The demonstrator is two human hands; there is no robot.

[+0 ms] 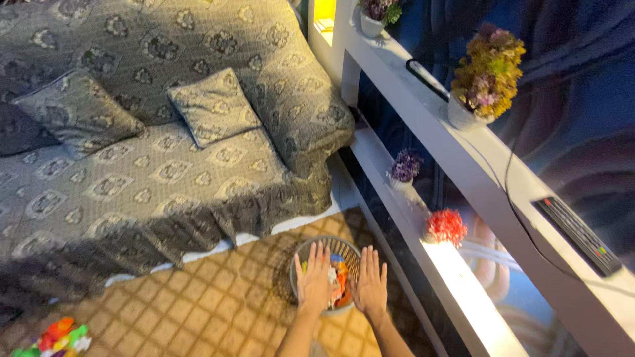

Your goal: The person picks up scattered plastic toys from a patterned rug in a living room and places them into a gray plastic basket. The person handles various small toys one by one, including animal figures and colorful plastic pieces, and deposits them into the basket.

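Observation:
A round dark wire basket stands on the patterned floor near the sofa's corner, with colourful items inside it. My left hand is spread flat over the basket's left part, fingers apart. My right hand hovers beside it over the basket's right rim, also flat with fingers apart. Neither hand holds anything; whether they touch the contents cannot be told.
A grey patterned sofa with two cushions fills the left. A white shelf unit runs along the right with flower pots, a red flower and a remote control. Colourful toys lie at bottom left.

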